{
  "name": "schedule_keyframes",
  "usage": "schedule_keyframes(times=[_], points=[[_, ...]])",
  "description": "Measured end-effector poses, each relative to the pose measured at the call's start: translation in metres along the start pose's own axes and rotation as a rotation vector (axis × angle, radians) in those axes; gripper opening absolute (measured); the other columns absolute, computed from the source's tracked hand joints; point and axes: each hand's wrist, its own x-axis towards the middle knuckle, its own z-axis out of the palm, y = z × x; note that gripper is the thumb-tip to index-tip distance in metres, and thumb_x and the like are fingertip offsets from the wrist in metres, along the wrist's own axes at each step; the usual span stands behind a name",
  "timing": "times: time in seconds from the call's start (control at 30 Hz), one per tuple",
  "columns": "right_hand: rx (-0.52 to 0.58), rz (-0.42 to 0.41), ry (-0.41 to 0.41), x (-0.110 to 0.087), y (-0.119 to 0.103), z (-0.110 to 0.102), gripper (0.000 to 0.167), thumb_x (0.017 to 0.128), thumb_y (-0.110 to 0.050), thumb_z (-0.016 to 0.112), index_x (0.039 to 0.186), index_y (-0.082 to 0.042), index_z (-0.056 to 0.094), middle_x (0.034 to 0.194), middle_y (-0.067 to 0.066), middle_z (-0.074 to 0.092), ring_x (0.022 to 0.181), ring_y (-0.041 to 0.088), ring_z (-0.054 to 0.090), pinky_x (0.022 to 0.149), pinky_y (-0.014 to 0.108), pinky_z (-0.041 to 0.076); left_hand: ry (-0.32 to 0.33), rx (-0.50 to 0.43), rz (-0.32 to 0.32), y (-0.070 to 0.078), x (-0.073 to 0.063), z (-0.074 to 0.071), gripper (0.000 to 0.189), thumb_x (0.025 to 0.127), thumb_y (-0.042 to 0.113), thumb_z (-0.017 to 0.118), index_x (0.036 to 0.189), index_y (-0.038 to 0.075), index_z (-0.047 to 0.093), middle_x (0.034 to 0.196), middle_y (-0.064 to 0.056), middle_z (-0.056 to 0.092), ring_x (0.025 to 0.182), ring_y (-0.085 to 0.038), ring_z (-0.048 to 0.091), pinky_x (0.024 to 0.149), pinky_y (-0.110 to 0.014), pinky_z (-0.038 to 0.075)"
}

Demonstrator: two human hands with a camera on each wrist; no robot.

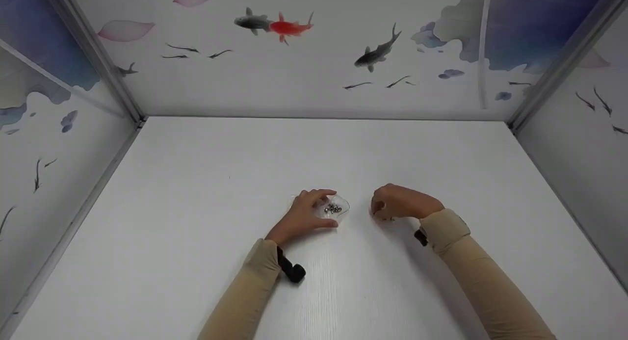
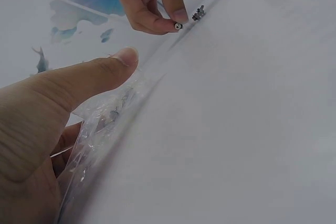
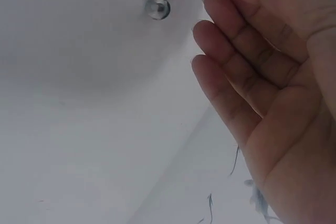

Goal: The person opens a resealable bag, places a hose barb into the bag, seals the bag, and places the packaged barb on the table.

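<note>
My left hand (image 1: 304,215) curves around a clear plastic bag (image 1: 344,202) on the white table, its thumb and forefinger spread to either side. Several small shiny metal pieces (image 1: 333,209) lie in the bag. To the right, my right hand (image 1: 400,201) is low over the table. A small round-headed metal piece (image 2: 178,25) is pinched between its thumb and forefinger, as the left wrist view shows. Loose metal pieces (image 2: 198,13) lie beside those fingertips. One round metal piece (image 3: 158,8) shows close up in the right wrist view, next to the right hand's fingers (image 3: 215,40).
The white table (image 1: 196,153) stretches out around both hands. Printed panels with fish form a back wall (image 1: 314,75) and two side walls, joined by metal corner posts (image 1: 93,50). Dark straps with a small black device (image 1: 294,273) sit at the sleeve cuffs.
</note>
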Motion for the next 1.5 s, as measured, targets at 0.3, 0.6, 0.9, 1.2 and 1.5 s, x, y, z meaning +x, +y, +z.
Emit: schedule_keyframes(times=[0.3,0.6,0.9,1.2,1.5], points=[[-0.046,-0.041,0.042,0.004,-0.005,-0.005,0.01,0.088,-0.009,0.066,0.093,-0.009,0.074,0.092,0.0,0.068,0.086,0.015,0.058,0.082,0.035,0.051,-0.001,-0.006,-0.002,0.0,0.001,0.0,0.073,0.073,0.039,0.082,0.138,0.024,0.051,0.12,-0.001,0.06,0.105,-0.018,0.045,0.098,-0.041,0.031],[-0.049,-0.065,0.07,0.011,-0.013,-0.006,0.009,0.088,-0.011,0.068,0.095,-0.01,0.074,0.094,0.0,0.069,0.09,0.016,0.061,0.085,0.037,0.052,-0.002,-0.009,0.009,-0.001,0.001,0.0,0.074,0.073,0.037,0.083,0.138,0.021,0.052,0.121,-0.003,0.06,0.104,-0.019,0.044,0.097,-0.041,0.031],[-0.047,-0.15,0.118,0.019,-0.022,-0.008,0.01,0.088,-0.008,0.068,0.095,-0.006,0.075,0.095,0.003,0.07,0.092,0.021,0.064,0.084,0.037,0.052,0.001,-0.019,0.011,-0.003,0.001,0.0,0.074,0.073,0.038,0.083,0.138,0.022,0.051,0.12,-0.001,0.06,0.102,-0.018,0.044,0.097,-0.041,0.029],[-0.051,-0.194,0.142,0.028,-0.029,-0.008,0.011,0.088,-0.007,0.067,0.096,-0.005,0.075,0.095,0.004,0.07,0.094,0.023,0.064,0.084,0.036,0.051,-0.003,-0.035,0.005,-0.005,0.0,0.001,0.073,0.072,0.041,0.083,0.137,0.025,0.052,0.118,0.001,0.06,0.098,-0.015,0.042,0.093,-0.037,0.029],[-0.055,-0.204,0.136,0.035,-0.039,-0.009,0.01,0.089,-0.009,0.067,0.096,-0.007,0.074,0.095,0.003,0.069,0.095,0.023,0.063,0.085,0.036,0.05,-0.003,-0.043,0.02,-0.004,0.001,0.0,0.074,0.073,0.042,0.082,0.138,0.021,0.051,0.117,-0.001,0.06,0.1,-0.018,0.043,0.093,-0.039,0.032]])
